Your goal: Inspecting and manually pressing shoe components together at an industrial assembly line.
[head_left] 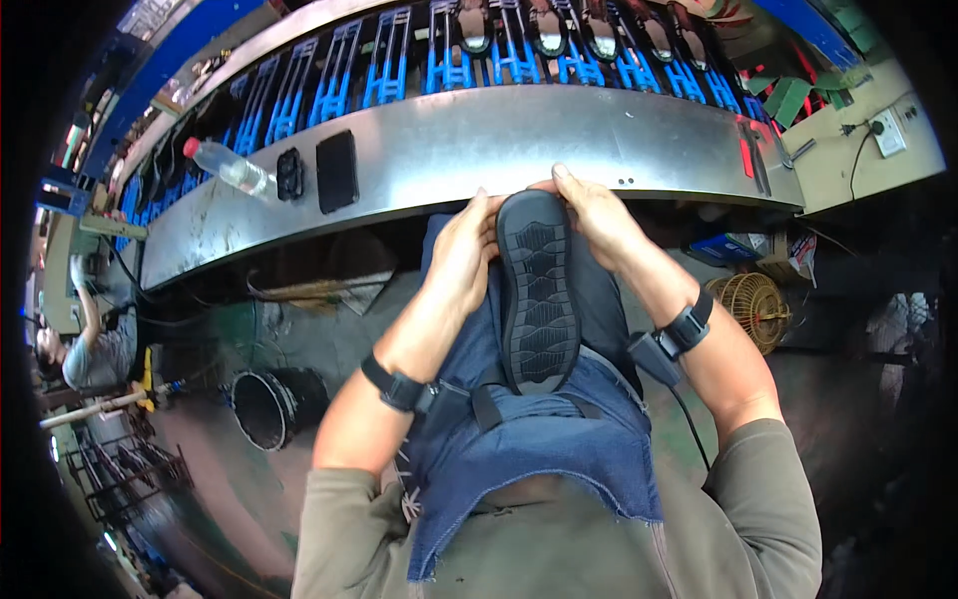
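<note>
A black shoe (539,290) rests over my lap, its ribbed sole turned up toward me and one end pointing at the metal bench. My left hand (467,250) grips the far end of the shoe from its left side, with the fingertips partly hidden by it. On the opposite side, my right hand (597,218) is closed around the same end, thumb raised near the edge. Beneath the shoe lies blue denim cloth (539,429) spread across my lap. Both wrists carry black straps with small boxes.
On the steel bench (449,150) lie a clear bottle (232,168) with a red cap, a black phone (336,171) and a small dark object (289,175). Behind run blue racks (394,55), several bearing shoes. A black bucket (264,407) stands left; another person (95,344) is at far left.
</note>
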Demonstrator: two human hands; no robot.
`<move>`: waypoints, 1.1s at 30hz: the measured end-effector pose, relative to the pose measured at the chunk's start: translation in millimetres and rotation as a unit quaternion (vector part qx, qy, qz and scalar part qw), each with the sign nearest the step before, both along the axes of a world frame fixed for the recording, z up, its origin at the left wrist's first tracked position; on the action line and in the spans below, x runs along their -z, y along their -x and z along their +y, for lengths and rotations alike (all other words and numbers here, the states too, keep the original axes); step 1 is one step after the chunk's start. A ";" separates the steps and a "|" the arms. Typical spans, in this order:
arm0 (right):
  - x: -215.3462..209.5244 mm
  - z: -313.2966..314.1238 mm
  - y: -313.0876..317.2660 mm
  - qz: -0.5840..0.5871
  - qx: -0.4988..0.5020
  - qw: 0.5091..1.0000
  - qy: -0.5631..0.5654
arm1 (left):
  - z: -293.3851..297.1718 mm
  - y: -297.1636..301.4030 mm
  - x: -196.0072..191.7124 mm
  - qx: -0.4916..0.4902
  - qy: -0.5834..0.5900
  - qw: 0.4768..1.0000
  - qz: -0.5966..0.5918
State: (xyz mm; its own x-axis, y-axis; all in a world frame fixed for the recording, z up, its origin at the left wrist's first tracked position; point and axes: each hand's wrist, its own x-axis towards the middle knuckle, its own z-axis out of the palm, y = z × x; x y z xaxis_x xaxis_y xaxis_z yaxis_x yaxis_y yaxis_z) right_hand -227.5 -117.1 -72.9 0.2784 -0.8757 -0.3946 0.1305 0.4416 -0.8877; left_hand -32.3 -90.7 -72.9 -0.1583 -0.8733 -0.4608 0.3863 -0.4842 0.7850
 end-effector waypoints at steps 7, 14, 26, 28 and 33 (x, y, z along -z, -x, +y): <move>-33.7 7.1 26.1 0.059 -0.250 0.958 0.126 | 7.7 -23.8 -4.7 0.220 0.146 0.964 -0.013; -28.5 90.3 40.6 0.200 -0.385 0.757 0.489 | 76.1 -14.0 -19.3 0.428 0.581 0.639 -0.265; -13.2 -15.1 34.3 0.083 -0.191 0.940 0.271 | -15.0 -15.8 -11.7 0.178 0.318 0.918 -0.156; -9.5 -21.0 31.3 0.143 -0.178 0.953 0.199 | -31.7 -13.9 -3.2 0.190 0.235 0.937 -0.173; -0.9 -29.2 28.8 0.201 -0.177 0.939 0.217 | -44.7 -8.3 -3.2 0.200 0.186 0.940 -0.204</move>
State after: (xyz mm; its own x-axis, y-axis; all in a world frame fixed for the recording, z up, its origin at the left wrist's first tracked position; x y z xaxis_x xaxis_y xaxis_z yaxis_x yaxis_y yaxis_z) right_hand -256.4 -146.3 -72.1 0.4870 -0.8591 -0.1575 -0.3399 -0.0203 -0.9402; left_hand -24.0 -135.3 -69.8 -0.3838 -0.8945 -0.2292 -0.1382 -0.1898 0.9721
